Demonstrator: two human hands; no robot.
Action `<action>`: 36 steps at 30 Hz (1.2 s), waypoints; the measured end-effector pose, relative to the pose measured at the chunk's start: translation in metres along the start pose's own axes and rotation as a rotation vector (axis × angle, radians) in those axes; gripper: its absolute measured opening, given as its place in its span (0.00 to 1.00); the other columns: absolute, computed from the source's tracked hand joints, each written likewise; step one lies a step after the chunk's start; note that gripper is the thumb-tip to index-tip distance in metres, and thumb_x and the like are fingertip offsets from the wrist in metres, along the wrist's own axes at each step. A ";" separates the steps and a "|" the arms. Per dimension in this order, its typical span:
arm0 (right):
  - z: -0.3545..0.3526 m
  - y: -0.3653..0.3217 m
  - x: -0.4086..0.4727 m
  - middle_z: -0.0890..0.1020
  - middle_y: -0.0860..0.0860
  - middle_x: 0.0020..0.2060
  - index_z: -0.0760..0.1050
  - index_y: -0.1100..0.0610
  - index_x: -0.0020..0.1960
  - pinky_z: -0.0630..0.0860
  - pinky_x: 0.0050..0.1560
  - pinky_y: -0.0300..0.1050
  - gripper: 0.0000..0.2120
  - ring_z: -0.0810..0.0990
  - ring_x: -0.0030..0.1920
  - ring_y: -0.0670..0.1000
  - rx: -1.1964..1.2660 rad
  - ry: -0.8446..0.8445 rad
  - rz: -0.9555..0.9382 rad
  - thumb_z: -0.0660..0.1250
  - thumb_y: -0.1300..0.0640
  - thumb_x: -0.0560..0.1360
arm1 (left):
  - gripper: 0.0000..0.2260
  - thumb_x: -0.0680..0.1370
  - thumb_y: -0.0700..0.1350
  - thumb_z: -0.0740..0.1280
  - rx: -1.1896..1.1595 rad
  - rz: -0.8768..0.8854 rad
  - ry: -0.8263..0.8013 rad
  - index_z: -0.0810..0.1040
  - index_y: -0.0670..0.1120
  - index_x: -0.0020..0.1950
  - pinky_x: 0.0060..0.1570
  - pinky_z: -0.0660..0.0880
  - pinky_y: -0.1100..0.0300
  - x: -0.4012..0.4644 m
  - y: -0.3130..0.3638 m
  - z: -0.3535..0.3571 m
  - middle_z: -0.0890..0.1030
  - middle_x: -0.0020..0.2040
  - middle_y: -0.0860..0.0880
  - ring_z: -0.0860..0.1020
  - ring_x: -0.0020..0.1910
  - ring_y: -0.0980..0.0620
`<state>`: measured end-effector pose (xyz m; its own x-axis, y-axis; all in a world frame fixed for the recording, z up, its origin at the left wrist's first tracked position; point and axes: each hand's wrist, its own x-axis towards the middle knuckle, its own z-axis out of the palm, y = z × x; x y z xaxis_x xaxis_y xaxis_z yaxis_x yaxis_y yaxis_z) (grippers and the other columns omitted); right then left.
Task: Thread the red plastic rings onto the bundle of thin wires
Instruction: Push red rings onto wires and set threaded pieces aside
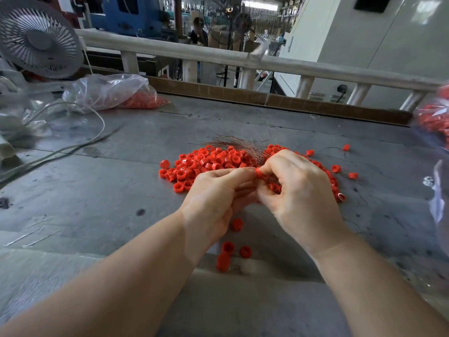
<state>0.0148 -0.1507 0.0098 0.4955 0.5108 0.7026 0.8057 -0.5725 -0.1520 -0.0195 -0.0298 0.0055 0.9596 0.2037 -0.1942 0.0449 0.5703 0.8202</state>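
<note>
A grey workshop bench [121,186] holds a pile of red rings [206,161]. Your hands, left [213,195] and right [298,190], pinch one ring [259,173] together; the wire bundle [240,144] fans toward twelve o'clock. Steady the wire ends before sliding it on.

Loose red rings [206,164] lie heaped on the table beneath a splayed wire bundle [239,144].
</note>
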 end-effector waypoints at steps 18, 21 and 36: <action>0.008 0.001 -0.002 0.81 0.55 0.39 0.81 0.64 0.45 0.78 0.42 0.46 0.07 0.80 0.39 0.52 0.170 0.084 0.077 0.72 0.70 0.67 | 0.07 0.73 0.33 0.67 0.038 0.087 0.059 0.82 0.41 0.36 0.37 0.79 0.65 -0.001 -0.002 0.001 0.82 0.31 0.45 0.81 0.31 0.55; 0.009 0.000 -0.001 0.81 0.56 0.39 0.81 0.66 0.44 0.76 0.43 0.46 0.07 0.80 0.40 0.54 0.163 0.101 0.057 0.71 0.71 0.67 | 0.07 0.73 0.33 0.67 0.018 0.087 0.050 0.82 0.40 0.37 0.38 0.79 0.65 0.000 -0.003 0.000 0.82 0.31 0.46 0.80 0.31 0.56; 0.009 -0.001 0.002 0.79 0.58 0.35 0.78 0.67 0.38 0.74 0.41 0.47 0.02 0.78 0.38 0.58 0.107 0.127 0.000 0.69 0.69 0.65 | 0.08 0.74 0.33 0.66 -0.023 0.097 0.012 0.81 0.39 0.37 0.35 0.78 0.66 0.000 -0.003 0.002 0.81 0.30 0.46 0.79 0.30 0.55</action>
<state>0.0179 -0.1439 0.0051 0.4562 0.4216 0.7837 0.8389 -0.4975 -0.2206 -0.0192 -0.0325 0.0042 0.9556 0.2685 -0.1215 -0.0543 0.5657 0.8228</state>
